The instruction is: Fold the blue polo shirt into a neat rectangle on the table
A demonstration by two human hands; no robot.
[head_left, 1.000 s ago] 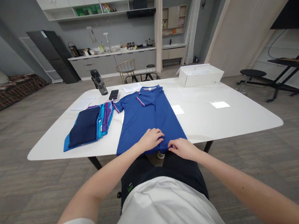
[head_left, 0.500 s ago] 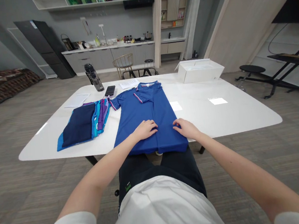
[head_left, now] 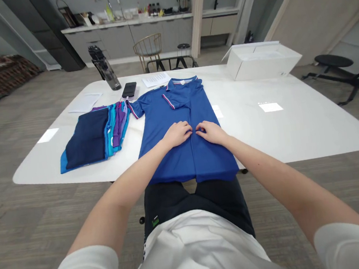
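Note:
A blue polo shirt (head_left: 173,165) lies in front of me, with one side folded over the body and its hem hanging past the near table edge. Red and white stripes trim its collar and sleeves. My left hand (head_left: 178,133) rests on the shirt just left of the folded edge, with its fingers bent and closed on the cloth. Just across that edge, my right hand (head_left: 211,132) has its thumb and fingertips drawn together on the fabric. Only a small gap separates the two hands. Left of the shirt is a pile of folded clothes (head_left: 88,139), dark navy on top.
On the white table (head_left: 316,130) stand a dark bottle (head_left: 104,68) and an open white box (head_left: 260,61). A phone (head_left: 129,89) and paper sheets (head_left: 156,79) lie behind the clothes. Beyond are a chair (head_left: 148,46) and a kitchen counter (head_left: 141,36).
My right hand has moved left, from the shirt's right side to beside the folded edge. The left hand stays near that edge. The view has tilted downward and come closer.

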